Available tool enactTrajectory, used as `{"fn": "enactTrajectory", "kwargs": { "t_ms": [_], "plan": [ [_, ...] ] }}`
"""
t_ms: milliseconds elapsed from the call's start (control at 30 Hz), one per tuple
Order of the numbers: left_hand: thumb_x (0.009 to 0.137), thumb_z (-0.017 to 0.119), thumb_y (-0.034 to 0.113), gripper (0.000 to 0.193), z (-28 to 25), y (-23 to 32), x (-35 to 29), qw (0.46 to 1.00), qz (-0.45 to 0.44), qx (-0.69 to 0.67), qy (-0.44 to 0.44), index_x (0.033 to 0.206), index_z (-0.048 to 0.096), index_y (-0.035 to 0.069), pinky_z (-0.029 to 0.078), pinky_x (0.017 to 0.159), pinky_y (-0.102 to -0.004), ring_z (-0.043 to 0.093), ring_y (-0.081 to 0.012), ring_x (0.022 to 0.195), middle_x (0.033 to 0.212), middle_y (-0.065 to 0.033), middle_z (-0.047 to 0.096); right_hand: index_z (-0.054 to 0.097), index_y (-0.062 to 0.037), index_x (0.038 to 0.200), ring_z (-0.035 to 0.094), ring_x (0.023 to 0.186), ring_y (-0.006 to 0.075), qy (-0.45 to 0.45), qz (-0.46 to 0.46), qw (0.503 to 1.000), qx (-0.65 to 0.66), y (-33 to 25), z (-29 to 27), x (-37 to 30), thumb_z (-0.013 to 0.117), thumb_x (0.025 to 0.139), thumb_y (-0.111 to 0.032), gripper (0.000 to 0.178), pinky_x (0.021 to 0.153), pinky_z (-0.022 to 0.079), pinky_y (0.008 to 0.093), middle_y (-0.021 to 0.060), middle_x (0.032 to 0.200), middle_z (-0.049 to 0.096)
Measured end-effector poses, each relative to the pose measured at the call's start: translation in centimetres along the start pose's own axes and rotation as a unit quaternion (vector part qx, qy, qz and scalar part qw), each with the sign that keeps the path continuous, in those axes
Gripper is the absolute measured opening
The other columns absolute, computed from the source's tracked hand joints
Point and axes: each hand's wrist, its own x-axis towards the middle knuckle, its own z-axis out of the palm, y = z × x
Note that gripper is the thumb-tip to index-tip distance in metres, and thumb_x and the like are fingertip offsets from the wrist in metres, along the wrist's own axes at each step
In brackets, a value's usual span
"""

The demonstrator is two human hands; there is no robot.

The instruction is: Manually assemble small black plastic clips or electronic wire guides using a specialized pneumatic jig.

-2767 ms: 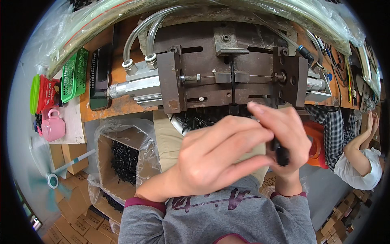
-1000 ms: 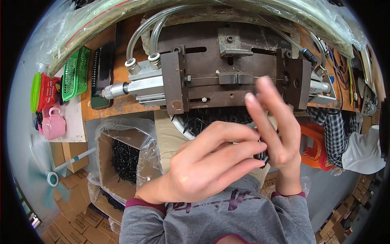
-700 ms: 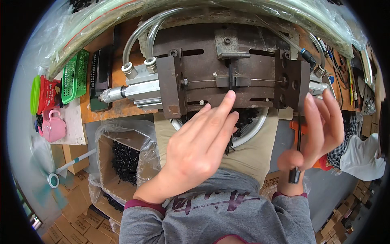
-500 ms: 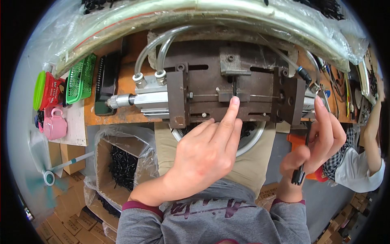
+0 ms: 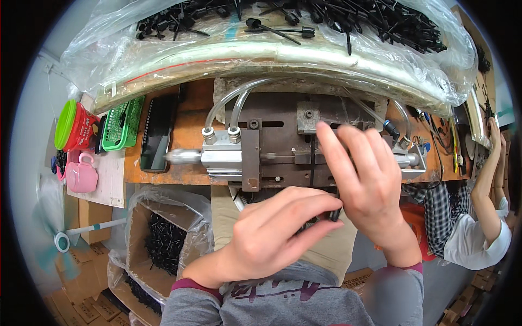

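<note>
My left hand (image 5: 277,233) is closed, its thumb and index fingertip pinching the head of a black stemmed plastic part (image 5: 334,214) in front of the clamping fixture. From that head a dark stem runs up against my right hand (image 5: 370,176), which appears to hold it on a thumb side that is hidden. The right index finger reaches forward beside the fixture's central metal block (image 5: 308,118). Below this block, a thin black rod (image 5: 312,160) lies across the fixture, pointing toward me. A metal cylinder (image 5: 222,157) with clear hoses is mounted at the fixture's left.
Black stemmed parts (image 5: 348,24) lie on plastic sheeting behind the fixture. A plastic-lined carton (image 5: 190,204) is at lower left. Green basket (image 5: 135,126), pink cup (image 5: 83,175) and dark tray (image 5: 156,136) stand left. Another person's arm (image 5: 484,163) shows far right.
My right hand has moved left from the fixture's right end to its middle, carrying the black part. My left hand has drawn its index finger back from the fixture and now pinches the part's head.
</note>
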Motion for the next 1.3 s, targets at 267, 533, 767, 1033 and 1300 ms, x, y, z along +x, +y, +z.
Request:
{"fn": "enactTrajectory", "kwargs": {
  "t_ms": [267, 533, 767, 1033, 1300],
  "plan": [
    [0.066, 0.085, 0.001, 0.034, 0.4, -1.0, -1.5, 0.983, -0.006, 0.181, 0.001, 0.098, 0.074, 0.002, 0.059, 0.072, -0.0332, 0.071, -0.0251, 0.086, 0.107, -0.0142, 0.071, 0.070, -0.0022, 0.101, 0.067, 0.092, 0.0317, 0.133, 0.002, 0.988, 0.082, 5.2, 2.6, 10.1, 0.073, 0.084, -0.008, 0.018, 0.078, 0.053, 0.0380, 0.0137, 0.095, 0.069],
    [0.071, 0.079, 0.009, 0.026, 2.7, -3.2, -2.2, 0.945, 0.033, 0.321, -0.055, 0.094, 0.072, 0.003, 0.054, 0.064, -0.0270, 0.067, -0.0179, 0.070, 0.130, -0.0127, 0.066, 0.072, -0.0003, 0.093, 0.068, 0.084, 0.0329, -0.198, 0.125, 0.963, 0.133, 7.7, 6.3, 15.7, 0.073, 0.084, -0.014, 0.016, 0.079, 0.054, 0.0387, 0.0159, 0.083, 0.070],
    [0.071, 0.081, 0.012, 0.024, 2.8, -3.8, -2.0, 0.947, 0.021, 0.319, -0.040, 0.093, 0.072, 0.007, 0.050, 0.058, -0.0252, 0.063, -0.0153, 0.060, 0.131, -0.0099, 0.067, 0.061, 0.0018, 0.092, 0.063, 0.082, 0.0277, -0.102, 0.168, 0.959, 0.205, 6.8, 2.2, 12.0, 0.063, 0.093, -0.014, 0.016, 0.074, 0.051, 0.0374, 0.0164, 0.092, 0.065],
    [0.071, 0.088, 0.007, 0.038, 1.3, -2.3, -1.2, 0.989, -0.001, 0.142, 0.049, 0.102, 0.067, 0.002, 0.059, 0.071, -0.0294, 0.073, -0.0205, 0.087, 0.119, -0.0191, 0.069, 0.052, 0.0011, 0.112, 0.046, 0.059, 0.0028, -0.058, 0.393, 0.589, 0.704, 2.8, -2.4, 3.6, 0.050, 0.104, -0.017, 0.019, 0.044, 0.037, 0.0180, 0.0086, 0.102, 0.059],
    [0.068, 0.084, -0.002, 0.041, 0.1, -0.6, -1.2, 0.994, 0.040, 0.095, 0.031, 0.108, 0.074, -0.001, 0.059, 0.070, -0.0322, 0.071, -0.0244, 0.085, 0.099, -0.0134, 0.071, 0.058, 0.0021, 0.110, 0.059, 0.058, 0.0097, -0.005, 0.460, 0.481, 0.746, -0.2, -2.4, -1.7, 0.057, 0.101, -0.010, 0.015, 0.047, 0.048, 0.0221, 0.0129, 0.093, 0.068]
  ]
}}
